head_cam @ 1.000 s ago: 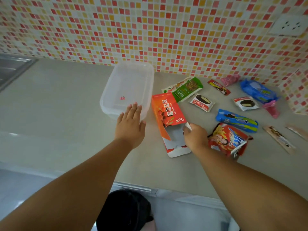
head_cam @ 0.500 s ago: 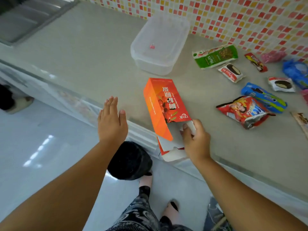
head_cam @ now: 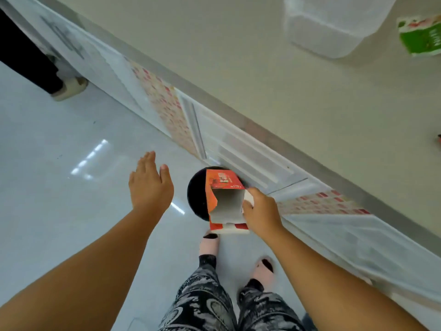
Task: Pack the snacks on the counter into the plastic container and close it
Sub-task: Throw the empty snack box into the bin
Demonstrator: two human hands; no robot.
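Pale glossy floor (head_cam: 59, 211) below: right hand (head_cam: 261, 211) grips an opened orange carton (head_cam: 224, 199) over a black bin (head_cam: 196, 197); left hand (head_cam: 149, 185) spread, holding nothing

Beige counter (head_cam: 298, 75) runs diagonally across upper right of frame, metal strip along its front edge. On it, top right: clear plastic container (head_cam: 334, 27), lid on, w/ green snack packet (head_cam: 421, 35) just beside it at right edge, partly cut off. Tiny red bit of sth at far right edge, can't tell what. Pale glossy floor (head_cam: 59, 187) fills left & bottom; black round bin (head_cam: 198, 194) stands on it, bottom center.
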